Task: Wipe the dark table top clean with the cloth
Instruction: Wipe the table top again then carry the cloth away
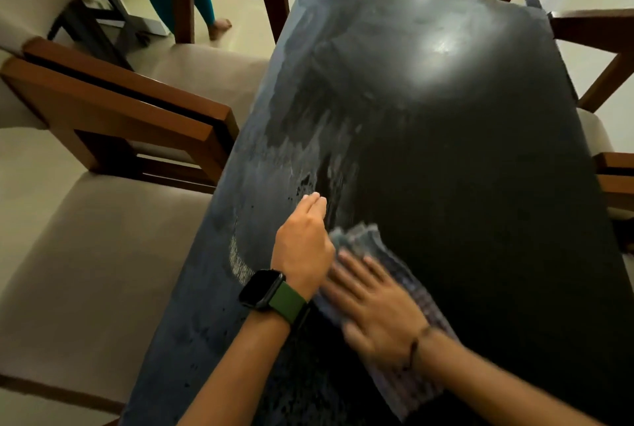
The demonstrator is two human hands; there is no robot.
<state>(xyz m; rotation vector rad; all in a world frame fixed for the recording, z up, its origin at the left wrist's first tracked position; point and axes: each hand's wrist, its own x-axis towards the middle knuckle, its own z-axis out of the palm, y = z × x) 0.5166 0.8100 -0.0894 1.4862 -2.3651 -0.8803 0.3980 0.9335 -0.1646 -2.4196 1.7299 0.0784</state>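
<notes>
My right hand (374,309) presses flat on cloth (394,288); left hand (303,247), fingers straight, at its 10 o'clock on table top (463,168).

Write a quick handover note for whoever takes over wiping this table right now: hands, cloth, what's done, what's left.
Right hand: flat, fingers spread, pressing the cloth onto the near part of the dark table top.
Left hand: fingers straight, holding nothing, just left of the cloth, over the table.
Done, apparently: the right and middle of the top look evenly dark and glossy.
Left: dull greyish streaks and droplets along the left side, from the near edge to the far left corner. Carry the wiping that way.
</notes>
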